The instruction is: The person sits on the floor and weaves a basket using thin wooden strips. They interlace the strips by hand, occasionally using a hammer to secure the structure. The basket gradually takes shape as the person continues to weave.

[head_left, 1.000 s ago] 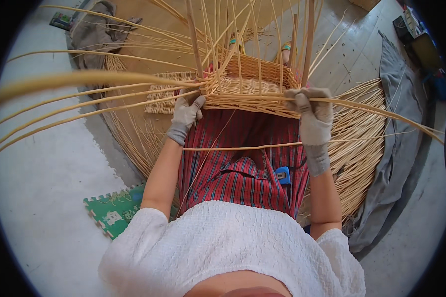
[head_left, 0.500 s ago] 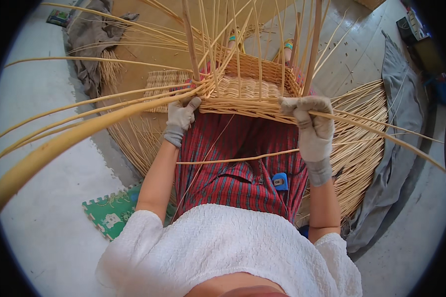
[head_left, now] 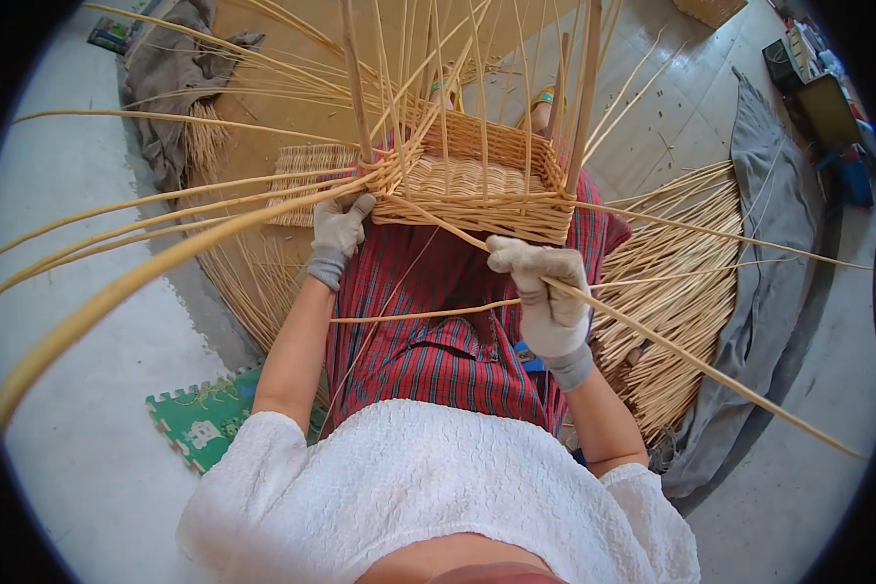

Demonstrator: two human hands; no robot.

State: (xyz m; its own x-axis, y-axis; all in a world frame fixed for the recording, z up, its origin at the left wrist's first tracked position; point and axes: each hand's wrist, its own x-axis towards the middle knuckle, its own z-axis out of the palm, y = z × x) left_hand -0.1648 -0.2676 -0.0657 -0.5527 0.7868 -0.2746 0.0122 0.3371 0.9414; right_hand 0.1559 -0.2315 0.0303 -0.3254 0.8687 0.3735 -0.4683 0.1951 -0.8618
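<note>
A part-woven wicker basket [head_left: 516, 214] rests at my knees, with upright stakes rising from its rim. My left hand [head_left: 339, 234], in a pale work glove, is closed at the basket's near left corner, thumb on top and fingers partly hidden. Several long rods fan out leftward from that corner. My right hand [head_left: 547, 297], gloved too, is closed around a long willow rod [head_left: 691, 365]. That rod slants from the left corner, in front of the near wall, down to the right. Another thin rod [head_left: 419, 316] lies across my lap.
A big bundle of rods [head_left: 676, 292] lies at the right beside a grey cloth [head_left: 774, 175]. At the left are a flat woven panel [head_left: 307, 165], a green foam mat [head_left: 204, 419] and another grey cloth [head_left: 170, 97]. A blue tape measure [head_left: 529, 356] is partly hidden by my right wrist.
My right hand has moved left and toward me, drawing the willow rod away from the basket's near wall. My left hand has stayed at the corner. The whole view has shifted slightly.
</note>
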